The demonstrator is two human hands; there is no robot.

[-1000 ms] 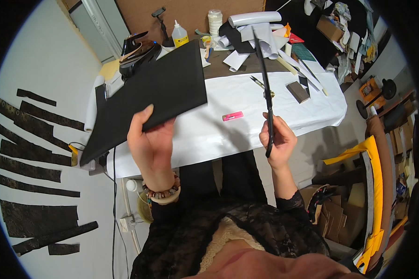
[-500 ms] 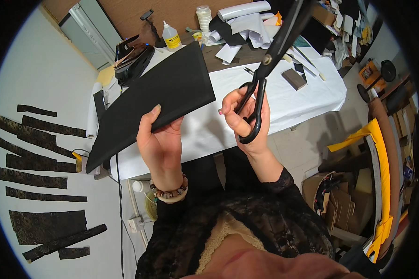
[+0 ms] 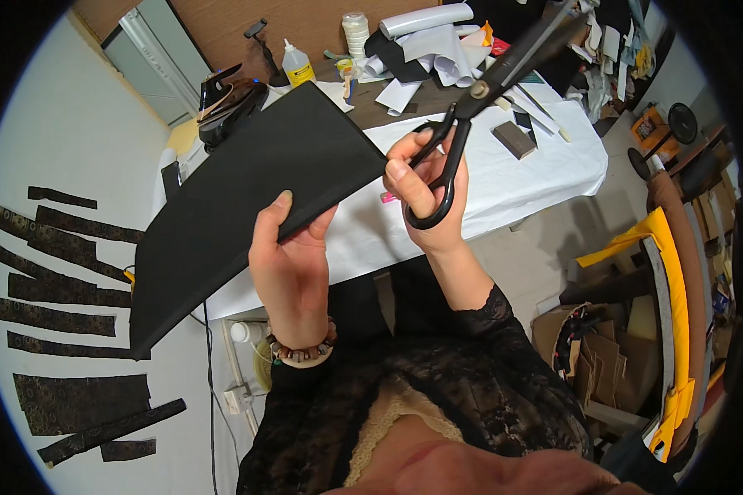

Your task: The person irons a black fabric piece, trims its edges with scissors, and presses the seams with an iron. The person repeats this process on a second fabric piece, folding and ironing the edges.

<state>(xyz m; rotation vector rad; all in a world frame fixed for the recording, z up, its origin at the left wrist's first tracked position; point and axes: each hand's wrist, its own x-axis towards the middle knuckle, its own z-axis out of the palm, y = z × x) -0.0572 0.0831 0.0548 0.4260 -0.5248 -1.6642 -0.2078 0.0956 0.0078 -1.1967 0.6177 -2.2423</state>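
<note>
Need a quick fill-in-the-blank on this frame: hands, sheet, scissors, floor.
1. The left hand grips the lower edge of a large ____ sheet.
2. The right hand holds black ____ by the handle loops, blades pointing up and away.
3. Dark fabric strips lie on the ____ at the person's left.
4. The table is covered with a ____ cloth.

Missing words: black; scissors; floor; white

At the top of your frame, a glue bottle [image 3: 295, 64] stands on the white-covered table [image 3: 545, 169]; dark fabric strips [image 3: 49, 289] lie lower left.
</note>
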